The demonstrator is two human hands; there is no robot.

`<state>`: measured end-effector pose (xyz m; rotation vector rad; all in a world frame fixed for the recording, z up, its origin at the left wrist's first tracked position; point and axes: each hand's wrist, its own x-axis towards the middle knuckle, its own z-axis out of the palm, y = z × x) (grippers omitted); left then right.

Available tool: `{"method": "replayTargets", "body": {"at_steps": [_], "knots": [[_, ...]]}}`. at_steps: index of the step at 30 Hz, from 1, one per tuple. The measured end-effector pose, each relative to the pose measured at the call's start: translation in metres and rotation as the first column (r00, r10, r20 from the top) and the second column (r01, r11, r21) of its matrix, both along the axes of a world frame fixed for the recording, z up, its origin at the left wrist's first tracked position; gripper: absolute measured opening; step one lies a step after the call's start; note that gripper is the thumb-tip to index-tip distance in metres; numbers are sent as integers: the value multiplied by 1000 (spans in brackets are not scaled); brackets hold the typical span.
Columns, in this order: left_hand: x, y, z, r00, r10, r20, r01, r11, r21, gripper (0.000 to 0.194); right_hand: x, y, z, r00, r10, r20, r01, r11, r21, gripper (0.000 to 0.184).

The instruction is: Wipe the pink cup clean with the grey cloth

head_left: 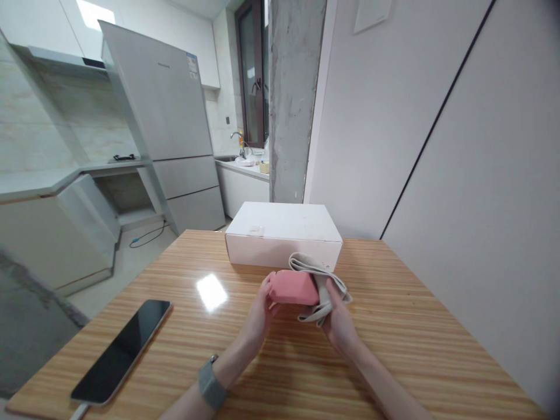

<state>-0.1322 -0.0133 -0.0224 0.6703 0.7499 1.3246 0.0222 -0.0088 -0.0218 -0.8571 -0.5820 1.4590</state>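
Both my hands hold a small pink pouch (294,287) just above the wooden table (415,326). My left hand (259,312) grips its left end with the fingers curled round it; a grey watch (210,385) sits on that wrist. My right hand (339,322) closes on the pouch's right side together with a beige folded cloth or strap (324,284) that loops around behind the pouch. A shut white cardboard box (283,233) lies flat on the table right behind the pouch.
A dark tablet (123,350) with a cable lies on the table at the front left. A white wall runs along the right side. Beyond the table are a grey fridge (168,128), kitchen counters, a sink with a tap (238,140) and a concrete pillar (292,99).
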Motion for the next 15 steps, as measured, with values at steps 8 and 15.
{"method": "replayTargets", "body": {"at_steps": [8, 15], "knots": [[3, -5, 4, 996, -78, 38, 74, 992, 100, 55, 4, -3, 16, 982, 179, -52, -178, 984, 28, 47], [1, -9, 5, 982, -183, 52, 179, 981, 79, 59, -8, -8, 17, 989, 149, -22, -146, 984, 102, 44]]}}
